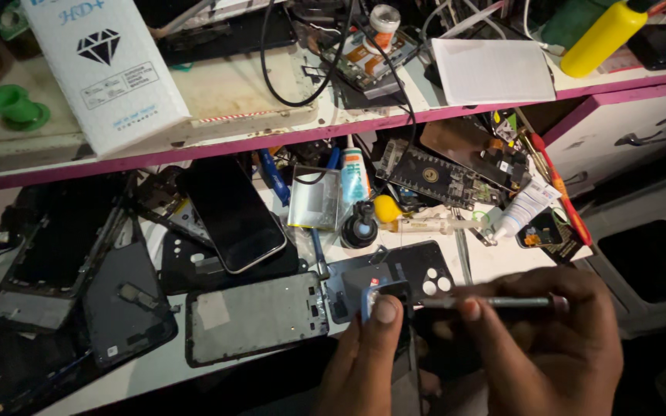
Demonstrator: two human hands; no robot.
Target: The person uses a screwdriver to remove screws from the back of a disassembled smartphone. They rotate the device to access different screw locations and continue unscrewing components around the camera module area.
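Head view, looking down on a crowded worktop (495, 266) below a pink-edged shelf (287, 135). Near the bottom edge, left hand (364, 350) closed around a small blue-edged phone part (383, 296), thumb pressed flat on top of it, so grasping the part firmly. Right hand (537, 339) closed around a thin metal tool (495, 303), held almost level, tip pointing left and reaching the part just beside the left thumb. Exact contact point blurred, cannot tell if touching a screw or an edge.

For doing this step well, judged from the pose: keep the part steady with the thumb, keep the tool in line with the spot worked on, press lightly and without slipping, since the part is small and held in the air above the worktop, not resting on it.

Around the hands: a grey phone frame (256, 317) to the left, a black phone (233, 212) lying screen up behind it, a dark back cover with camera holes (418, 270) just behind the part, a glue tube (354, 176), a syringe (433, 226), and a yellow bottle (603, 37) on the shelf.
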